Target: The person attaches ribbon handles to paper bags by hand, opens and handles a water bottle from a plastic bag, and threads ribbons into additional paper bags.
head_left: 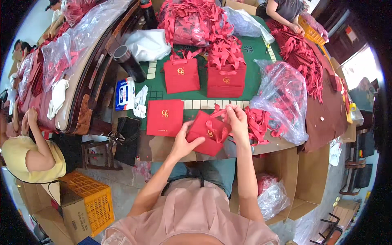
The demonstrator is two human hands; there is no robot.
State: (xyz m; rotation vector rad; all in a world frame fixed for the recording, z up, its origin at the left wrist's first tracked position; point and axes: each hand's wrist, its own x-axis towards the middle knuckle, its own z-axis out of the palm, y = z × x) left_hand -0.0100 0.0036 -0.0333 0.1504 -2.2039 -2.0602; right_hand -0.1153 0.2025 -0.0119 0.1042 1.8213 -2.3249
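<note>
A small red paper gift bag (209, 145) with a gold emblem is held tilted at the table's near edge. My left hand (183, 142) grips its left side, thumb across the front. At the bag's top, my right hand (237, 120) pinches a red ribbon (217, 113), fingers closed on it. Beside my left hand lies a flat red bag (164, 116) without visible ribbon. Loose red ribbons (258, 124) lie just right of my right hand, partly under a clear plastic bag (281, 96).
Farther back are a red bag with ribbon (181, 76), a stack of ribboned bags (226, 81) and a big ribbon heap (192, 24). A black tumbler (130, 63) and a wipes pack (125, 94) stand left. Cardboard boxes (312, 179) sit below right. Other people work around.
</note>
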